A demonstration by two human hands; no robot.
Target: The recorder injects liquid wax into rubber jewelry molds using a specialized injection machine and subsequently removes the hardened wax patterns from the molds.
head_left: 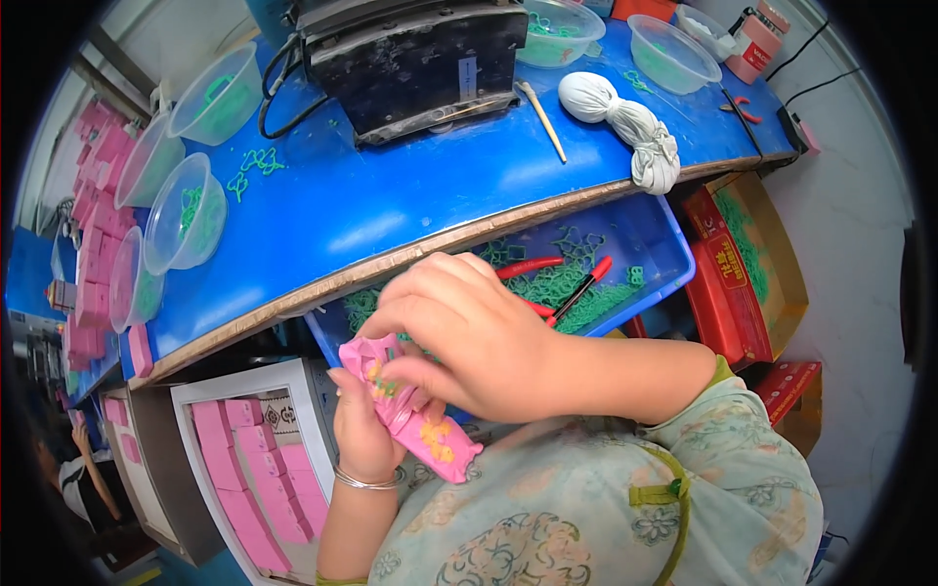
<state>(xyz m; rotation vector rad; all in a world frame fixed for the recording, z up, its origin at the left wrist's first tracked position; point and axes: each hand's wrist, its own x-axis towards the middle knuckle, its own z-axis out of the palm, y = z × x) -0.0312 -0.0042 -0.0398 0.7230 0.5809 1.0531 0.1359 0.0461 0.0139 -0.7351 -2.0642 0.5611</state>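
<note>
In front of my body, both hands hold a soft pink rubber mold (445, 444), bent open, with yellow patches and a bit of green on its inner face. My left hand (365, 430), with bangles at the wrist, grips it from below and the left side. Over its upper part my right hand (469, 337) curls, the thumb pressing near the green bit; its fingertips are partly hidden. Just beyond the hands sits a blue tray (674, 256) of green wax pieces (532, 285), with red-handled pliers (531, 267) and a red-and-black tool (580, 291) on them.
A dark machine (420, 73) stands on the blue table (342, 210). Clear bowls (188, 210) of green pieces line its left side. A wooden stick (543, 122) and tied white cloth bundle (625, 122) lie right. Lower left, a white-framed box (186, 391) holds pink blocks. Red boxes (723, 283) stand right.
</note>
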